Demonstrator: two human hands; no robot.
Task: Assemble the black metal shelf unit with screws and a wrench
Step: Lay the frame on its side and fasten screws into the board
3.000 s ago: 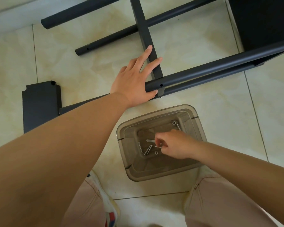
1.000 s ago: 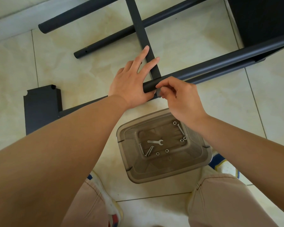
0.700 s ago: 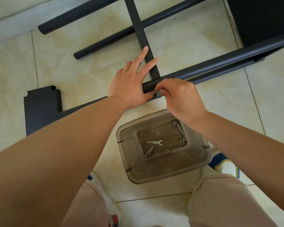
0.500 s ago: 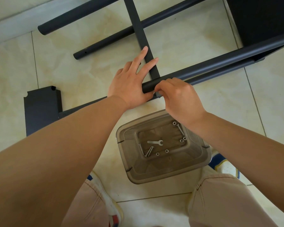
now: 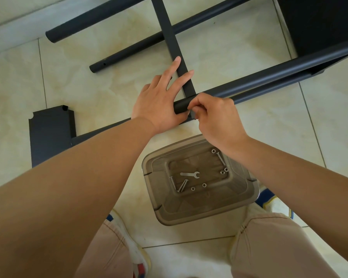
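The black metal shelf frame (image 5: pixel 249 85) lies across the far side of the tiled floor (image 5: pixel 88 87). The left hand (image 5: pixel 161 101), open, presses its tube end; the right hand (image 5: pixel 213 117) pinches there, contents hidden. A small silver wrench (image 5: pixel 189 174) lies in the translucent plastic bin (image 5: pixel 199 209).

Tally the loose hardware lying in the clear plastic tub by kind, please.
Wrench: 1
Long screws: 3
Small nuts or washers: 5
Total: 9
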